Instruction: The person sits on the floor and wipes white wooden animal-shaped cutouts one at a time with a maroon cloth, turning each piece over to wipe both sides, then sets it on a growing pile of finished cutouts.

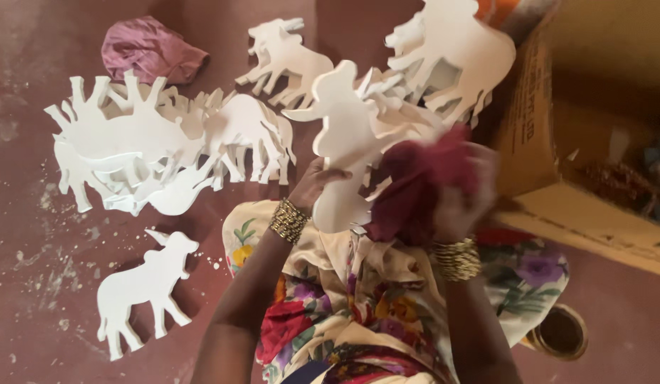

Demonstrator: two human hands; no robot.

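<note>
Floor (31,213): dark red, speckled with white dust and chips toward its left edge.
Cardboard box (550,121): open, at the floor's right edge.
Pile of white animal cut-outs (145,149): flat, overlapping, spread across the upper left and centre of the floor; a second stack (451,57) leans at the top beside the box.
Single white animal cut-out (141,288): lies flat and alone, lower left.
Held white cut-out (340,142): upright above the person's lap, in front of the pile.
Left hand (317,181): fingers closed around the held cut-out's lower edge.
Right hand (461,203): blurred, gripping a dark red cloth (422,185) pressed against the held cut-out's right side.
Crumpled purple cloth (152,50): top left on the floor.
Small round tin (560,332): lower right, beside the knee.
</note>
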